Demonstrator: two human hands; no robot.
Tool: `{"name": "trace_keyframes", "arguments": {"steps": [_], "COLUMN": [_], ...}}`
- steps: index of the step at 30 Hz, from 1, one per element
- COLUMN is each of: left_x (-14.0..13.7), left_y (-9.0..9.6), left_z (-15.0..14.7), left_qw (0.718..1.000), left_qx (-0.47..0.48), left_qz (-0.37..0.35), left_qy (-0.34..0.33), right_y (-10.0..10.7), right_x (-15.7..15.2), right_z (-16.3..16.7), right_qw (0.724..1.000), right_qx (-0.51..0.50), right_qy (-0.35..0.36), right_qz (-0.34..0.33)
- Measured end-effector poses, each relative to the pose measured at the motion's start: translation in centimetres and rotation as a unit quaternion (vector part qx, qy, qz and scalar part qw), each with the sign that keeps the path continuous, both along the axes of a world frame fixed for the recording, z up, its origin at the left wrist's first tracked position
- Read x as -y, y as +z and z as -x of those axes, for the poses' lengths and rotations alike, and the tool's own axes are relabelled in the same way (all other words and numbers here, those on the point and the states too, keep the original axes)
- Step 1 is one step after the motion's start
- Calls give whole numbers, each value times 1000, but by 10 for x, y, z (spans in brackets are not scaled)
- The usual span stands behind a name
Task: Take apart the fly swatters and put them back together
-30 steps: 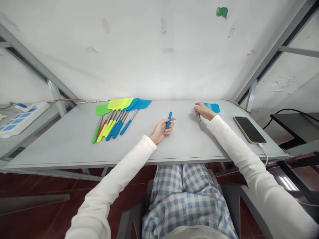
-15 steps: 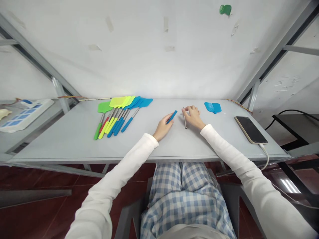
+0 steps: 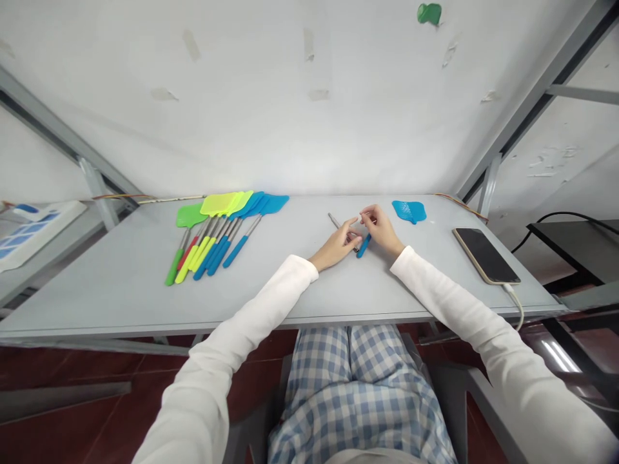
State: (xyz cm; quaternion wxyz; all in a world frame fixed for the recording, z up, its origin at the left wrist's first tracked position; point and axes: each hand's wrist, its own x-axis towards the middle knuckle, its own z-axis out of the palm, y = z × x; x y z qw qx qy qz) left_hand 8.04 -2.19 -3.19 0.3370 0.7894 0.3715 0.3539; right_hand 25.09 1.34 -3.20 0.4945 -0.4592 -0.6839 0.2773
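Fingers (image 3: 347, 238) of the left hand (image 3: 331, 250) were closed around a thin silver metal rod, while the fingers of the right hand (image 3: 382, 231) were bent, with the tips of thumb and forefinger close together; whether these grasped something, I could not tell.

Largest was the pale wall (image 3: 251, 129), marked with old pieces of tape, which stood behind a long, smooth grey table (image 3: 126, 296). Below the table's front edge appeared blue-and-white checked trousers (image 3: 338, 406) on the person's legs.

On the left part of the table lay an overlapping row of plastic fly swatters (image 3: 206, 250) in green, red, yellow and blue, their heads toward the wall and their handles toward the person. Far to the right lay a dark-screened phone (image 3: 486, 256) with a white cable (image 3: 518, 309) in its lower end. Between the phone and the right hand, a flat blue plastic swatter head (image 3: 410, 211) rested by itself, near the wall.

The metal rod (image 3: 334, 220) passed slantwise through the left hand, its upper end pointing to the wall. Smallest, a short blue plastic handle (image 3: 363, 247) showed between both hands, close beside the rod's lower end, its upper part hidden under the right hand.
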Motion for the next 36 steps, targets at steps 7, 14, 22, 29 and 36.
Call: {"name": "trace_keyframes", "arguments": {"steps": [7,14,22,29,36], "left_x": [-2,5,-14,-53,-53], "left_y": [-1,2,14,7,6], "left_z": [11,11,34,125,144], "left_qw": [980,982,955,773,779], "left_qx": [-120,-143,-208,-316,-364], "left_qz": [-114,-121,-189,-74,-28], "left_qy": [110,36,99,546,509], "right_y": [9,7,5,24,30], "right_x": [-4,-6,-11,-10,-7], "right_z": [-23,-66,-102,-126,-153], "right_qw": [959,867,912,906,887], "right_qx": [277,480,403,419,456], "right_qy": [34,-40,62,48,-16], "right_qz": [-52,-127,-45,32,73]}}
